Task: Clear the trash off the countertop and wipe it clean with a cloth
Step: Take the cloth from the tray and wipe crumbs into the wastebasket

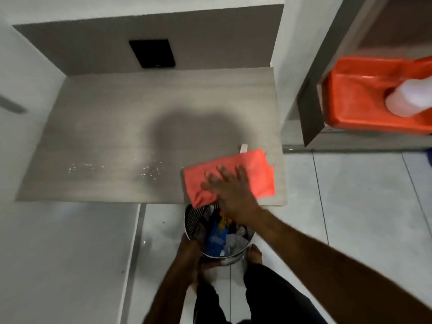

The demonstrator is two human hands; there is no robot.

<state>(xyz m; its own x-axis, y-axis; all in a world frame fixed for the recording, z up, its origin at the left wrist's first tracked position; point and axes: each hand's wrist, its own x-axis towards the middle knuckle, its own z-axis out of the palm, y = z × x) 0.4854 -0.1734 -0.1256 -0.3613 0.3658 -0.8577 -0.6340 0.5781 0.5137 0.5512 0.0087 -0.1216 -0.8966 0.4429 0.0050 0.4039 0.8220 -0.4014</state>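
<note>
An orange-pink cloth (247,168) lies on the front right corner of the grey wood-grain countertop (112,127). My right hand (230,188) presses flat on the cloth, fingers spread, at the counter's front edge. Directly below that edge is a round metal mesh trash bin (194,220) filled with wrappers and paper. My left hand (190,247) grips the bin's left rim and holds it under the counter edge. Small white crumbs (149,170) are scattered on the countertop left of the cloth. A small white scrap (243,148) sticks out from behind the cloth's far edge.
A black rectangular panel (153,53) sits in the back wall above the counter. On a shelf at the right, an orange tray (364,99) holds a white cylinder (408,99). The floor is white tile (350,195); my bare feet stand beside the bin.
</note>
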